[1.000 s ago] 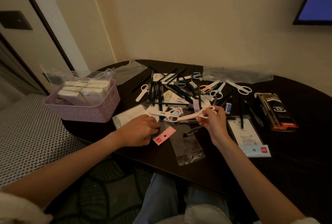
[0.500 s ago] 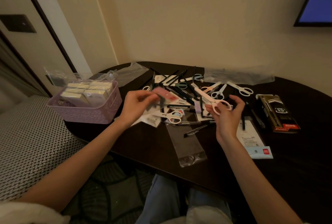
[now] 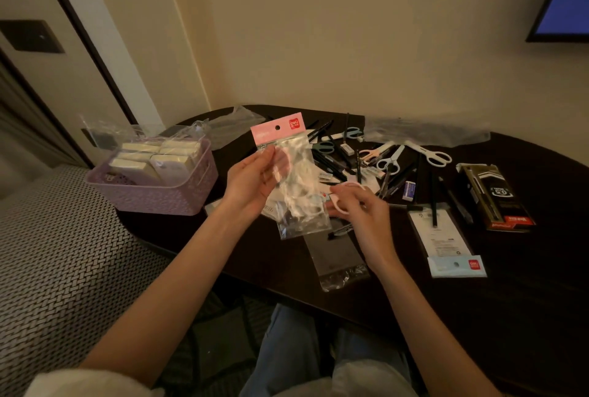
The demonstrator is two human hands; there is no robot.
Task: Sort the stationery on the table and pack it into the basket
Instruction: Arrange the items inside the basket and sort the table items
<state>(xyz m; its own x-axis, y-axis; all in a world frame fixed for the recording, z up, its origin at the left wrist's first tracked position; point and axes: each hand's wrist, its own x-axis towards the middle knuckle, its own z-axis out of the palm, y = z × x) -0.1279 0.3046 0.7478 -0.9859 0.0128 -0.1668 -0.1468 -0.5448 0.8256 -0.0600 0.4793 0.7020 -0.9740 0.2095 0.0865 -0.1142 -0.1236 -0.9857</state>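
- While pinched upright by the left hand [image 3: 251, 183], thumb in front and fingers behind, could slip: thin, slick bag [image 3: 293, 173], gripped only along its left edge.
- Just right of that hand, curled round the pink loop of the scissors [image 3: 339, 205]: right hand [image 3: 363, 208], at the bag's lower end.
- Cannot tell whether the blades are inside the bag; too blurred behind crumpled plastic.
- Likely step: sliding the scissors into the bag before packing.
- Could snag or pierce the plastic with the tips if pushed at an angle, or if the mouth stays collapsed.
- Could buckle under a hard push, with no support at the bag's far edge.
- Directly below the right hand, risk of mixing up: empty sleeve [image 3: 334, 256] flat on the table [image 3: 510, 301].
- Beyond both hands, risk of knocking with a wide swing: pile of pens [image 3: 331, 161] and more scissors.
- Well left of the left hand, at the table's edge and partly filled with packs: basket [image 3: 178, 196]; could be nudged off by a careless drop.
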